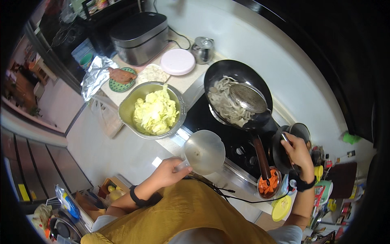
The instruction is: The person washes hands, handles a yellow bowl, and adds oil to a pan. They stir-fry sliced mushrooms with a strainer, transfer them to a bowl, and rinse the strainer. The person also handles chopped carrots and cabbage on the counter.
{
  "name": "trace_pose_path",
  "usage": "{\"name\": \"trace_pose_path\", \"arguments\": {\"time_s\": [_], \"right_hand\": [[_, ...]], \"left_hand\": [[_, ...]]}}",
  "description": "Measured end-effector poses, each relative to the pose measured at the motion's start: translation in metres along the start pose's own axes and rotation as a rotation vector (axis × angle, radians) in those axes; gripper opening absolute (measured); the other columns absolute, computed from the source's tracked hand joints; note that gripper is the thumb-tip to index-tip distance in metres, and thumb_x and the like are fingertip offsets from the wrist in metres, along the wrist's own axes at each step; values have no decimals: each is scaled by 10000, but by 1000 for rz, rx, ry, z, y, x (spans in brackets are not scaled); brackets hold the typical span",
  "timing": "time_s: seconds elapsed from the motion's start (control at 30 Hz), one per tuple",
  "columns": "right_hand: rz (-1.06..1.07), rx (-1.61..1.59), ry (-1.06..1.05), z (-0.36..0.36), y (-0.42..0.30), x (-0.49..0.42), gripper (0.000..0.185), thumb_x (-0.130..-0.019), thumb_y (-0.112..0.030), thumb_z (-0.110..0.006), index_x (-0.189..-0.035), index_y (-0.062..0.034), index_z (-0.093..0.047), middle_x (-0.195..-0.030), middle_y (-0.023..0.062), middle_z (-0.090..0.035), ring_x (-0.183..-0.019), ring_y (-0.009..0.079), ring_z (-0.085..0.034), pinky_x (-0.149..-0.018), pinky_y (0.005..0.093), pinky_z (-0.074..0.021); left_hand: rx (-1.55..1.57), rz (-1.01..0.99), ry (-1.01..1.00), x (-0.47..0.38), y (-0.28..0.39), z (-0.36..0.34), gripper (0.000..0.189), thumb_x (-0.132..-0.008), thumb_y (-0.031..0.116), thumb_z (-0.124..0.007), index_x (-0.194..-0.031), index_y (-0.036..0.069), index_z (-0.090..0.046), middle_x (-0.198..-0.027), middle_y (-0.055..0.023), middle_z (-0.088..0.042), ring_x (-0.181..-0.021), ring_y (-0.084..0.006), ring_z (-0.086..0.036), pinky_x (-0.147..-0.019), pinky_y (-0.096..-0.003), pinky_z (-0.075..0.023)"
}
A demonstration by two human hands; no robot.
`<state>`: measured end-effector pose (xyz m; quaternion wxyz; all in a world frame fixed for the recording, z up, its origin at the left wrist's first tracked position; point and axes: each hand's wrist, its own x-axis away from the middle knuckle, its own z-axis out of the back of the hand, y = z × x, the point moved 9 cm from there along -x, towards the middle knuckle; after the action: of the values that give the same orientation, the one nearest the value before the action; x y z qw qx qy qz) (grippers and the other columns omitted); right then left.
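My left hand (170, 171) grips the handle of a translucent plastic measuring jug (205, 152), held in front of the counter's edge. My right hand (297, 151) is closed around the handle of a perforated metal skimmer (248, 98). The skimmer's bowl rests over pale sliced food (227, 105), perhaps mushrooms, inside a black wok (260, 76). The wok sits on a black glass cooktop (198, 117), its brown handle (261, 154) pointing towards me. Left of the cooktop, a steel basin (126, 114) holds torn cabbage leaves (155, 113).
A glass bowl of sliced carrots (268, 183) and a yellow dish (281, 208) stand near the front edge at right. A dark pan (278, 152) lies below my right hand. Behind the basin are a pink lid (177, 62), a green plate (122, 85) and a steel-and-black appliance (140, 42).
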<state>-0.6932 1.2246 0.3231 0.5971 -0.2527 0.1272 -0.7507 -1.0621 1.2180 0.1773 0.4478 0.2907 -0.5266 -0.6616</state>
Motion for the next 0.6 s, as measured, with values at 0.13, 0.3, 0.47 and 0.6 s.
{"name": "trace_pose_path", "arguments": {"time_s": [0.13,0.3,0.47,0.6], "right_hand": [[139,85,27,15,-18,20,312,-844,-84,-602,-1134,28,-575,-737,111,-606,-556,98,-467,-548,254,-411],[-70,46,-167,-3,4,9,310,-846,-79,-604,-1128,45,-566,-771,160,-610,-654,99,-488,-638,266,-449],[63,135,3,-19,11,-43,307,-862,-113,-594,-1126,41,-566,-734,250,-553,-611,204,-525,-636,322,-460],[312,138,179,-16,5,-72,297,-864,-128,-592,-1119,23,-575,-743,264,-562,-608,347,-535,-626,347,-463]], "left_hand": [[-113,23,-9,0,-4,-1,341,-797,300,-694,-698,-9,-591,-680,-137,-567,-591,-270,-573,-527,-342,-440],[-80,9,-4,2,-2,-2,373,-799,351,-678,-687,6,-592,-676,-124,-570,-613,-274,-570,-535,-351,-437],[-124,37,8,6,0,2,361,-794,337,-688,-685,7,-590,-670,-120,-567,-599,-266,-566,-526,-348,-432],[-144,13,46,10,2,7,341,-789,296,-701,-684,-6,-583,-673,-136,-560,-562,-263,-546,-511,-340,-422]]}}
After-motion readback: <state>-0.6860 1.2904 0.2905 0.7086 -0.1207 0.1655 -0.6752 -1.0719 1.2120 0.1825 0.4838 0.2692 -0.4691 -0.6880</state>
